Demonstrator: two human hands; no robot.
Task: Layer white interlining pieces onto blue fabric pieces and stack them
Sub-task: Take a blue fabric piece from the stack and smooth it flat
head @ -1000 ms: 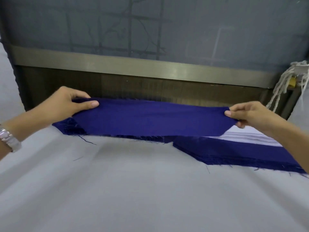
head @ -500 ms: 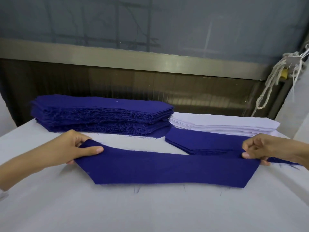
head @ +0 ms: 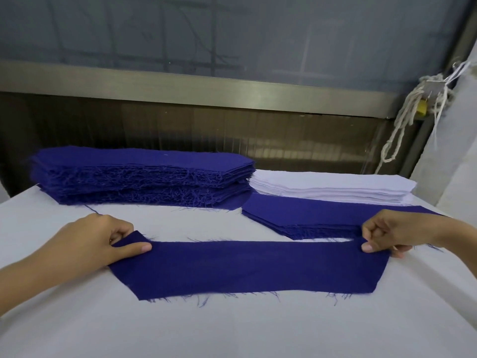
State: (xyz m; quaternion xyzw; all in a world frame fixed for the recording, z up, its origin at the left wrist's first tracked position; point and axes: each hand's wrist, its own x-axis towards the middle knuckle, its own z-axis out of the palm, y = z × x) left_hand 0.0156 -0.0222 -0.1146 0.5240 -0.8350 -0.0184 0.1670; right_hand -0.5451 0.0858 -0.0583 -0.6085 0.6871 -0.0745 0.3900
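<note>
Both hands pinch the blue strip [head: 247,267] at its far end corners — left hand [head: 103,239], right hand [head: 397,231] — and between them it seems to lie flat. Limp, light, fraying; end holds suit it. Interlining [head: 333,188] sits beyond the right hand.

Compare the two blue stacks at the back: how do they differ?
The left blue stack is tall; the right blue stack is low. The left one sits beside the white stack; the right one lies in front of it. Fraying is heavy on the left one, slight on the right. Both are dark blue.
</note>
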